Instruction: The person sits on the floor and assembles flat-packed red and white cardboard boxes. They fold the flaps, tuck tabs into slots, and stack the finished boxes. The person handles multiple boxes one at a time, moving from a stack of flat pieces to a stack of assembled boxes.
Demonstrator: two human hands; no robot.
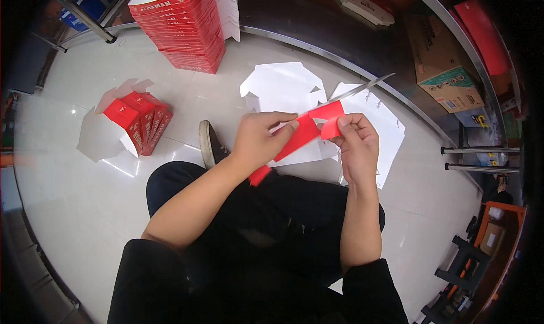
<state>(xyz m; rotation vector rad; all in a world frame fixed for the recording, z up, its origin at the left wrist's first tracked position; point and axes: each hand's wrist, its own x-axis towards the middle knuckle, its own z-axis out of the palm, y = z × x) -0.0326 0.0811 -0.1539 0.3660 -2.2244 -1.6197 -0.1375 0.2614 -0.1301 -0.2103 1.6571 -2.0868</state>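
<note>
My left hand (258, 136) pinches a red cardboard box blank (300, 136) between thumb and fingers, tilted in front of my lap. At its other end, my right hand (358, 145) grips a small folded red flap. A narrow opening shows between that flap and the main red panel. From the far edge of the blank a thin grey-white pointed strip (365, 87) sticks out; I cannot tell if it is the cardboard seen edge-on. Beneath lie flat white box blanks (283, 86) on the floor, partly covered by my hands.
A tall stack of nested red boxes (181, 32) stands at the far left. Nearer on the left, several folded red boxes (139, 120) sit by an opened white-sided one. A brown carton (445, 69) rests on the shelf at right, behind a metal rail (334, 57).
</note>
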